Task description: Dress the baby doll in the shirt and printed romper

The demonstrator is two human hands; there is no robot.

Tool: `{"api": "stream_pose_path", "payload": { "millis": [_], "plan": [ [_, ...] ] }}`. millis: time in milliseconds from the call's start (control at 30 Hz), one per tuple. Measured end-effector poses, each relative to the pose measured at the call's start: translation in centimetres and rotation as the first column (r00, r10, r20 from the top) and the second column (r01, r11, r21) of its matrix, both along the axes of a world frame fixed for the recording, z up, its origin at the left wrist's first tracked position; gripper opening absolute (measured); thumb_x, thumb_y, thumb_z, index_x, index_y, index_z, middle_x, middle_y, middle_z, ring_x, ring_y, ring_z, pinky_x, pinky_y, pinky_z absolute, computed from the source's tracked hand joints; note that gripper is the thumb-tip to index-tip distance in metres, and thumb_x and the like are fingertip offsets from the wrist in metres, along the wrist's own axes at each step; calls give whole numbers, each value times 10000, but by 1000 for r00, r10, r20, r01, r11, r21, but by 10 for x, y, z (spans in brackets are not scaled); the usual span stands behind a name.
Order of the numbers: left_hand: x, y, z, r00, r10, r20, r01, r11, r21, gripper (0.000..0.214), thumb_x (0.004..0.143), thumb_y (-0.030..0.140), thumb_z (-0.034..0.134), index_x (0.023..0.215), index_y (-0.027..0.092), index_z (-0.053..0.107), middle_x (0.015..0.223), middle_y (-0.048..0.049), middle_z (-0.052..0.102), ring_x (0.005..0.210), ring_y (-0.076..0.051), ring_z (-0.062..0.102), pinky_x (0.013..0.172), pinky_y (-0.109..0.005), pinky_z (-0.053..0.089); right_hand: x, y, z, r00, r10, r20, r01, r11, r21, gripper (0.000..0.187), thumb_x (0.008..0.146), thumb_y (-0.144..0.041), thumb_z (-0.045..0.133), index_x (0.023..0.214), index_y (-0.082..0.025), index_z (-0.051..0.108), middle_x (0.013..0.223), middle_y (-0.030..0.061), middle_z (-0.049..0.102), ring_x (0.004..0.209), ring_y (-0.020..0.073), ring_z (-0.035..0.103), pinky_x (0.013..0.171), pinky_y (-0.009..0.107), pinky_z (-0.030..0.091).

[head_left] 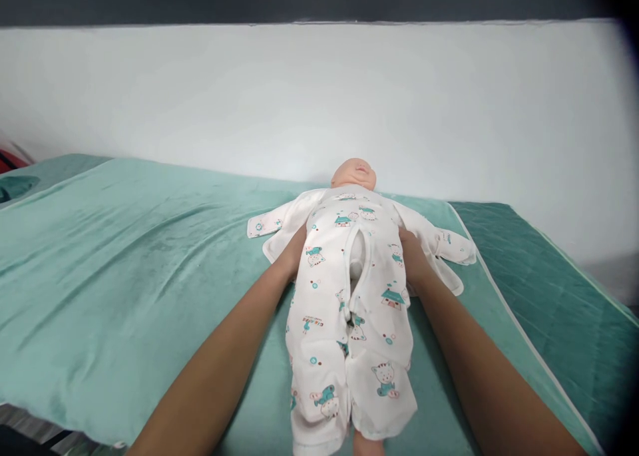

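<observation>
A baby doll (pixel 353 174) lies on its back on a teal blanket (pixel 124 256), head toward the wall. It wears a white romper (pixel 349 309) printed with small animals and houses, and the front is open down the middle. My left hand (pixel 293 249) is pressed against the doll's side under its arm. My right hand (pixel 410 249) is against the opposite side. The fingers of both hands are tucked beneath the torso and sleeves, out of sight. A bare doll foot (pixel 367 443) pokes out at the bottom edge.
The blanket covers a darker green quilted mattress (pixel 549 289) that shows on the right. A white wall (pixel 319 96) runs close behind the doll's head. A bit of red (pixel 7 160) shows at the far left.
</observation>
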State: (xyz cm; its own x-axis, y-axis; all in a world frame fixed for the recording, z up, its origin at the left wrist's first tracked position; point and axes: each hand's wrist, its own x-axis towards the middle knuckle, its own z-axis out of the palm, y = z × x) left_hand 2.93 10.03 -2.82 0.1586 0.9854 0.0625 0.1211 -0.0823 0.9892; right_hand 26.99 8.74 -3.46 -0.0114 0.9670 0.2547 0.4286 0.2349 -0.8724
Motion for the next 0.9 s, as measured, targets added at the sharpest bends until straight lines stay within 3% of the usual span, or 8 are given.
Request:
{"api": "stream_pose_path", "payload": {
  "millis": [200,333,500,633,700,767,900],
  "plan": [
    [-3,6,-8,999,36,-40,-29,986,162,272,813,296,586,1066,232,664,1277,-58,647,1276,-280,515,1116,-387,364,0,-1,0,982,-113,154,102,992,79,181,714,-283,579,825,-184,683,957,102,734,892,300,609,801,398,468],
    [-4,0,-4,997,36,-65,-20,973,228,313,848,311,537,1130,239,652,1318,-52,629,1291,-248,511,1130,-368,345,-1,1,-2,979,-144,143,139,989,43,186,724,-244,528,829,-176,667,939,98,729,872,270,614,770,370,470],
    [-5,1,-2,980,176,-94,-149,959,239,326,836,267,543,1145,192,619,1234,-74,667,1123,-226,603,1014,-359,444,1,5,-10,974,-227,18,228,973,-36,246,788,-295,532,976,-202,661,962,70,731,853,237,653,757,340,493],
    [-5,10,4,939,331,-95,-285,902,324,257,889,301,515,1075,183,647,1120,-70,701,1047,-192,627,964,-317,464,1,6,-7,926,-376,-43,378,920,101,268,840,-385,569,1030,-210,641,950,71,716,867,217,648,815,359,495],
    [-5,18,10,933,329,-149,-247,883,400,242,899,317,522,1051,197,667,1126,-64,695,1074,-192,609,984,-307,446,-3,7,-2,924,-373,-80,382,908,173,262,859,-407,567,1021,-216,643,976,67,701,891,206,636,833,351,495],
    [-5,27,15,941,262,-214,-145,884,443,215,902,316,529,1008,212,684,1140,-57,687,1120,-198,581,1029,-311,411,-7,8,2,951,-294,-96,308,929,205,235,881,-398,551,1008,-228,653,1032,61,688,937,199,624,854,342,488],
    [-6,44,20,962,88,-258,27,910,414,171,895,320,547,929,207,670,1218,-65,631,1188,-198,538,1071,-316,366,-11,13,5,985,-164,-60,173,956,238,210,905,-349,522,1010,-248,673,1083,46,665,996,199,601,896,352,460]
  ]
}}
